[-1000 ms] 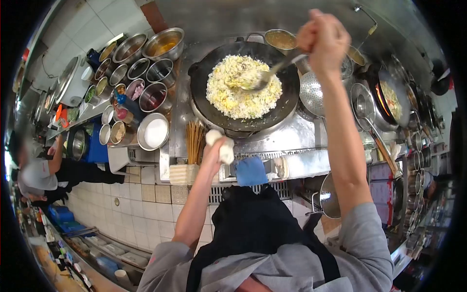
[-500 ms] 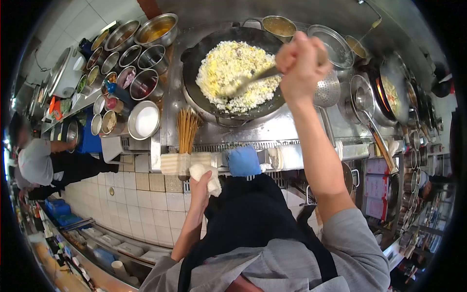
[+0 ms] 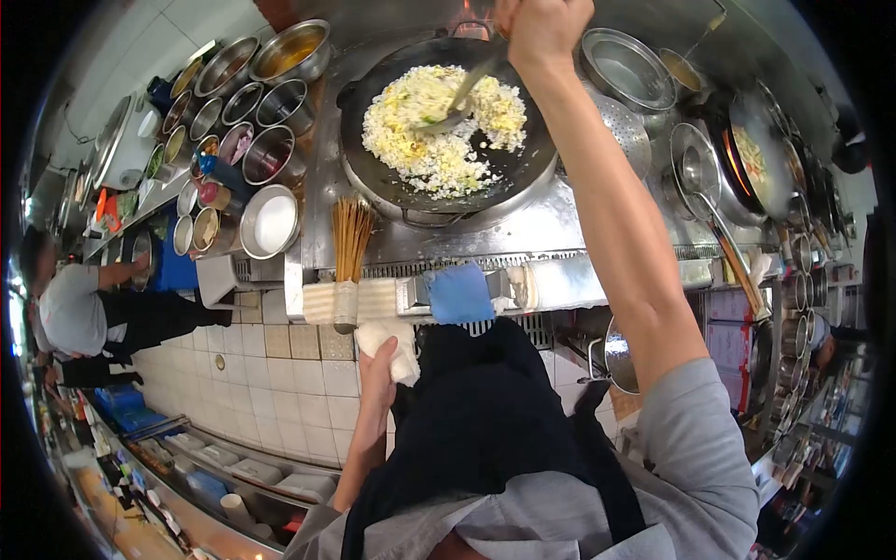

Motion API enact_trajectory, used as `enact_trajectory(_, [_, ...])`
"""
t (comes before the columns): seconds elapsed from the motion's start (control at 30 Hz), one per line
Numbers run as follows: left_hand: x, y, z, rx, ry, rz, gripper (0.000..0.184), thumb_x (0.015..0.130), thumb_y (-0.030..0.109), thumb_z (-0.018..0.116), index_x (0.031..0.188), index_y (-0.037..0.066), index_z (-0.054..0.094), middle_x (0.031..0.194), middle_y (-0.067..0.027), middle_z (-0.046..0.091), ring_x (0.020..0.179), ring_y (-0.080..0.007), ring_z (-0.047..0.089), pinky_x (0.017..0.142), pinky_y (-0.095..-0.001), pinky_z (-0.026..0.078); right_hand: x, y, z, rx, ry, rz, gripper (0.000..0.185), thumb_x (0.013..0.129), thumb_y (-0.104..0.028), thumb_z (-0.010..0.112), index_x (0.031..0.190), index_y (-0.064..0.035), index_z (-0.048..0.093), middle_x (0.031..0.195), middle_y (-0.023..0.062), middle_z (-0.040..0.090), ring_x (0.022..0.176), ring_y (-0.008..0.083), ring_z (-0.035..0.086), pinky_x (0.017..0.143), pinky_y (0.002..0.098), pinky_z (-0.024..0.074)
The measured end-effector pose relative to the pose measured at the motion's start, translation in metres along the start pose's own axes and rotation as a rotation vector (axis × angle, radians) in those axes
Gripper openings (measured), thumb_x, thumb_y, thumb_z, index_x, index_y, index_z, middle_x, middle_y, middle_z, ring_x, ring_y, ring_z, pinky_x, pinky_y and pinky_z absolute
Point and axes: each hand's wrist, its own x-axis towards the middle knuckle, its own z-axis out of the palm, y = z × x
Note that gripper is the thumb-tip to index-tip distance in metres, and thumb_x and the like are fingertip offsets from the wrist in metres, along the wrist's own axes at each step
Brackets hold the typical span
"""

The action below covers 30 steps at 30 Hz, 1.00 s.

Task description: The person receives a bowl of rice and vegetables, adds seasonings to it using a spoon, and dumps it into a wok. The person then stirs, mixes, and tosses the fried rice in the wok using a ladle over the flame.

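At the top of the view, my right hand (image 3: 544, 33) is closed round the handle of a metal ladle (image 3: 457, 105), whose bowl rests in the fried rice with egg (image 3: 411, 126). The rice lies in a large black wok (image 3: 523, 177), with dark wok surface showing at its right and lower edge. Below the counter edge, my left hand (image 3: 377, 371) grips a white cloth (image 3: 390, 352), clear of the wok. A bamboo brush (image 3: 350, 245) and a blue cloth (image 3: 458, 294) lie near it on the counter edge.
Metal bowls with ingredients stand at the left, among them a bowl of white seasoning (image 3: 273, 222). A perforated strainer (image 3: 621, 135) and a metal pan (image 3: 628, 69) are right of the wok. Flames show beside a second wok (image 3: 751, 168). A co-worker (image 3: 75, 313) stands far left.
My right hand has moved up and left with the ladle. The rice has been pushed about, opening a gap at its right. My left hand has moved down and left with the white cloth.
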Motion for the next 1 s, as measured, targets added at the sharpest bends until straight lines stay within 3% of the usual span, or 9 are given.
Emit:
enact_trajectory(0.17, [-0.006, -0.018, -0.011, 0.026, 0.018, -0.043, 0.037, 0.087, 0.011, 0.061, 0.12, -0.002, 0.049, 0.105, -0.0123, 0.061, 0.092, -0.0209, 0.063, 0.078, -0.0327, 0.052, -0.014, -0.013, 0.005, -0.031, -0.458, 0.177, 0.024, 0.086, -0.009, 0.053, 0.062, -0.0061, 0.048, 0.046, -0.0011, 0.04, 0.037, 0.0078, 0.039, 0.035, 0.0266, 0.0303])
enact_trajectory(0.27, [-0.017, -0.019, -0.014, 0.029, 0.011, -0.031, 0.034, 0.086, 0.01, 0.062, 0.117, -0.002, 0.052, 0.104, -0.0114, 0.062, 0.092, -0.0192, 0.063, 0.079, -0.0315, 0.052, 0.024, -0.038, 0.024, -0.154, -0.36, 0.315, 0.025, 0.087, -0.011, 0.053, 0.063, -0.0062, 0.047, 0.046, -0.0013, 0.04, 0.035, 0.008, 0.037, 0.034, 0.0273, 0.0298])
enact_trajectory(0.4, [-0.025, -0.017, -0.007, 0.004, 0.003, -0.041, 0.035, 0.086, 0.009, 0.063, 0.116, -0.002, 0.052, 0.103, -0.012, 0.063, 0.09, -0.0189, 0.063, 0.077, -0.0316, 0.053, 0.003, -0.04, 0.021, -0.037, -0.335, -0.041, 0.028, 0.089, -0.011, 0.048, 0.061, -0.0079, 0.046, 0.047, -0.002, 0.041, 0.035, 0.0074, 0.036, 0.034, 0.0256, 0.0294])
enact_trajectory(0.43, [-0.025, -0.017, -0.006, 0.003, 0.003, -0.047, 0.035, 0.085, 0.009, 0.063, 0.116, -0.002, 0.051, 0.103, -0.0122, 0.063, 0.089, -0.0188, 0.063, 0.077, -0.0316, 0.053, -0.003, -0.015, 0.01, 0.004, -0.366, -0.019, 0.031, 0.09, -0.01, 0.045, 0.059, -0.008, 0.046, 0.048, -0.0005, 0.043, 0.036, 0.008, 0.039, 0.035, 0.025, 0.0297])
enact_trajectory(0.53, [-0.022, -0.017, -0.008, 0.083, -0.031, -0.026, 0.038, 0.085, 0.012, 0.063, 0.118, -0.003, 0.05, 0.105, -0.0133, 0.061, 0.091, -0.0208, 0.062, 0.078, -0.0334, 0.052, 0.006, -0.006, 0.018, -0.146, -0.425, 0.203, 0.028, 0.086, -0.014, 0.053, 0.06, -0.0059, 0.048, 0.05, -0.0001, 0.047, 0.037, 0.0106, 0.042, 0.035, 0.0254, 0.0307])
enact_trajectory(0.63, [-0.02, -0.017, -0.011, 0.098, 0.008, 0.024, 0.037, 0.084, 0.008, 0.065, 0.117, -0.002, 0.051, 0.104, -0.0115, 0.062, 0.088, -0.018, 0.062, 0.076, -0.0311, 0.052, 0.039, -0.02, 0.038, -0.228, -0.223, 0.163, 0.025, 0.085, -0.015, 0.054, 0.062, -0.0062, 0.049, 0.05, -0.0009, 0.046, 0.036, 0.0109, 0.04, 0.035, 0.0259, 0.0306])
enact_trajectory(0.73, [-0.019, -0.022, -0.014, 0.077, 0.012, 0.057, 0.038, 0.083, 0.008, 0.066, 0.117, -0.002, 0.051, 0.104, -0.0115, 0.062, 0.088, -0.0185, 0.062, 0.077, -0.0314, 0.052, 0.031, -0.024, 0.023, -0.035, -0.157, -0.006, 0.026, 0.086, -0.016, 0.053, 0.062, -0.0075, 0.049, 0.049, -0.0014, 0.044, 0.035, 0.0104, 0.04, 0.034, 0.026, 0.0308])
enact_trajectory(0.83, [-0.016, -0.02, -0.018, 0.117, -0.033, 0.006, 0.039, 0.082, 0.008, 0.066, 0.116, -0.002, 0.051, 0.104, -0.0116, 0.062, 0.089, -0.0184, 0.062, 0.077, -0.0313, 0.052, 0.016, 0.023, -0.006, -0.082, -0.146, -0.074, 0.027, 0.086, -0.017, 0.052, 0.061, -0.0091, 0.047, 0.048, -0.0014, 0.043, 0.035, 0.0099, 0.039, 0.034, 0.0263, 0.0306])
enact_trajectory(1.0, [-0.011, -0.014, -0.025, 0.101, 0.008, 0.023, 0.038, 0.083, 0.008, 0.066, 0.116, -0.002, 0.051, 0.104, -0.0115, 0.062, 0.09, -0.0178, 0.062, 0.077, -0.031, 0.052, 0.052, -0.013, 0.008, -0.192, -0.087, -0.062, 0.028, 0.087, -0.016, 0.052, 0.06, -0.011, 0.045, 0.046, -0.0019, 0.041, 0.034, 0.0097, 0.037, 0.033, 0.0271, 0.0296])
